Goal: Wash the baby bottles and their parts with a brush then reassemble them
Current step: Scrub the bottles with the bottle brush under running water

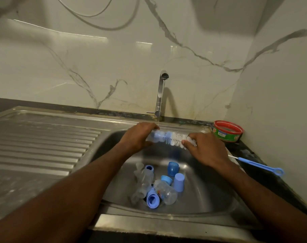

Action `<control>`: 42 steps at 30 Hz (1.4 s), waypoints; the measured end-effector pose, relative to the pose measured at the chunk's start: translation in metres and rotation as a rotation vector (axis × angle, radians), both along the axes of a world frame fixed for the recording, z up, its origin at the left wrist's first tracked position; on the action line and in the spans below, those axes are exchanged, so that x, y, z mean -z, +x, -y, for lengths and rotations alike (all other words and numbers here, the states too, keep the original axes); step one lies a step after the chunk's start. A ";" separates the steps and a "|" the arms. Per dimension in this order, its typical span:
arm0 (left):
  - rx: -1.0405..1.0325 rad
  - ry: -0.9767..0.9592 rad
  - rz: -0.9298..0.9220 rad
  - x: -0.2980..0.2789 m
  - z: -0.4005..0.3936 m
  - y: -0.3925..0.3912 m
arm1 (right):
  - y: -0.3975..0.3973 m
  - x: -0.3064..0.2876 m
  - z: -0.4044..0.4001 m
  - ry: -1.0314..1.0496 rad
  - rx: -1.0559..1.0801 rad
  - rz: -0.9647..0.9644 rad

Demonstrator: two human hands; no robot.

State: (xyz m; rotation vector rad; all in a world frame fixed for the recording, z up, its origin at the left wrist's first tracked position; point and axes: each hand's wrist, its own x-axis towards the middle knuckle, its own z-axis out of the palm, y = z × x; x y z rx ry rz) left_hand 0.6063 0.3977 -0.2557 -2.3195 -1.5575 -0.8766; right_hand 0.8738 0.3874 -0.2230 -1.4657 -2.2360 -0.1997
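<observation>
Early in washing. Left hand [138, 135] fingers wrapped round bottle [158, 135], right hand [204, 149] pinching brush [178, 139] under running tap [160, 95]. At 6 o'clock in sink [210, 195], loose parts [159, 183] unwashed, unassembled.

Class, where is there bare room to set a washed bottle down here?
The ribbed drainboard left of the basin is bare. The basin floor is crowded with bottles and caps. The right counter holds a tub and thin brush.

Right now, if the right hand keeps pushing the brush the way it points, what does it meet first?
Probably the bottle held sideways in the left hand; the right hand aims the white brush at its mouth.
</observation>
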 end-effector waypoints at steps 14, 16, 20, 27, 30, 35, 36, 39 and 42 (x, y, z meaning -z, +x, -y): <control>0.169 0.017 -0.163 0.008 -0.004 0.011 | 0.011 -0.005 0.006 -0.120 -0.081 0.029; 0.036 0.025 -0.036 0.006 -0.006 0.002 | 0.013 -0.009 0.003 -0.116 -0.115 -0.031; 0.284 -0.086 -0.158 0.005 0.000 0.010 | 0.009 -0.005 0.004 -0.063 -0.152 0.096; 0.106 0.087 -0.068 0.001 -0.006 0.014 | 0.009 -0.012 0.012 0.142 -0.266 0.110; 0.155 -0.137 0.129 0.009 -0.003 0.022 | 0.001 -0.010 0.012 0.219 -0.121 -0.002; 0.189 -0.095 0.055 0.006 -0.003 0.028 | 0.008 -0.010 0.006 0.111 0.135 0.008; 0.165 -0.037 0.021 0.004 -0.003 0.026 | 0.009 -0.009 0.007 0.061 0.118 0.028; 0.042 0.084 -0.119 0.002 -0.002 0.020 | 0.004 -0.004 0.009 -0.086 -0.125 0.002; 0.009 0.018 -0.117 0.008 -0.001 0.017 | -0.002 -0.002 0.009 -0.035 -0.255 -0.011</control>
